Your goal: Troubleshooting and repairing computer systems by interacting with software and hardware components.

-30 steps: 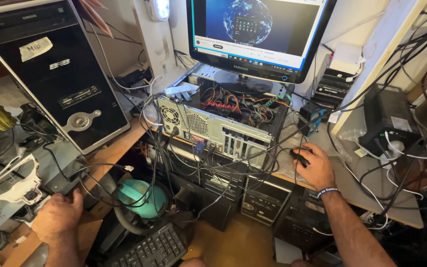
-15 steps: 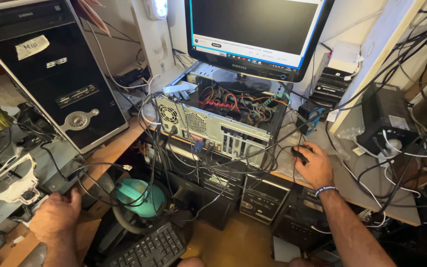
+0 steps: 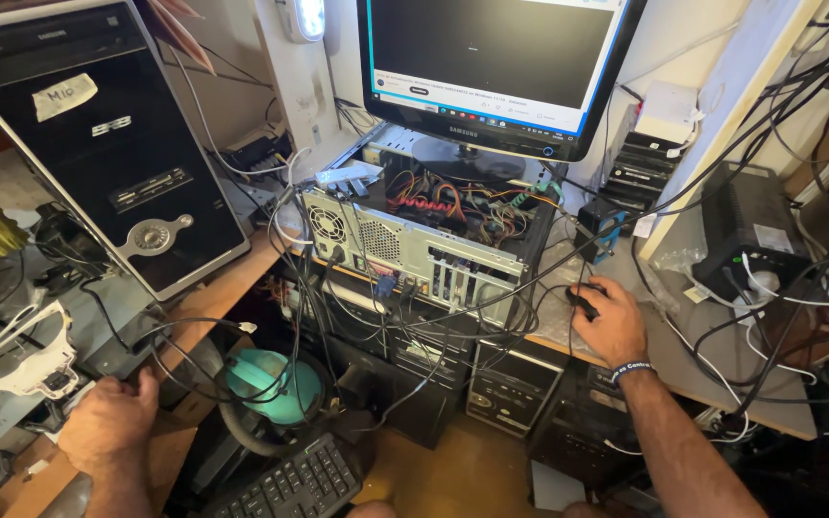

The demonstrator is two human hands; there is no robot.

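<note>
**Screen goes dark while the right hand stays on the mouse**

The monitor [image 3: 496, 67] now shows a nearly black window above a light strip along its lower edge; a second ago it carried a round blue-and-white picture, so the display has changed under the mouse work. The right hand [image 3: 611, 321] still lies curled over the dark mouse [image 3: 582, 299] on the desk [image 3: 693, 369], fingers bent down around it, just right of the open computer case [image 3: 434, 235] with its coloured wiring exposed. The left hand [image 3: 107, 422] has stayed low at the left, fingers loosely bent and resting on the desk edge beside a tangle of black cables [image 3: 194, 364]; whether it pinches a cable I cannot tell. A black keyboard [image 3: 290, 484] lies below, near a teal round object [image 3: 271, 384]. The black tower [image 3: 98, 144] leans at the upper left.
</note>
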